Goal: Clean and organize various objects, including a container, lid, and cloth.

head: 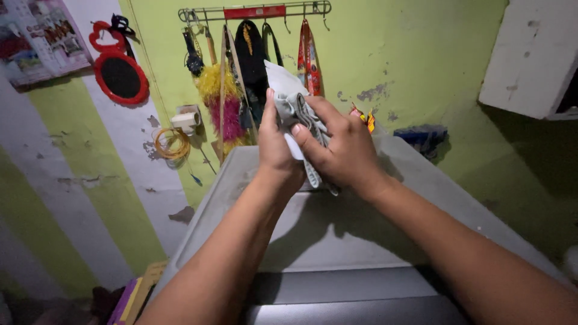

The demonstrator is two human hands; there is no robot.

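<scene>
Red-framed oval mirror (121, 77) on striped wall, far left. Coil of yellow cord (171, 143) below it, beside white socket (185, 119). Wall rack (256, 10) above centre, hung with yellow-pink duster (223, 102), dark straps, red lanyard (308, 57). Left hand (274, 141) clasps grey cloth (289, 102) from left, fingers upright. Right hand (340, 147) grips same cloth, thumb pressed on front. Cloth held above grey desk (337, 235), not touching. Blue rag (424, 137) at desk's far right edge.
</scene>
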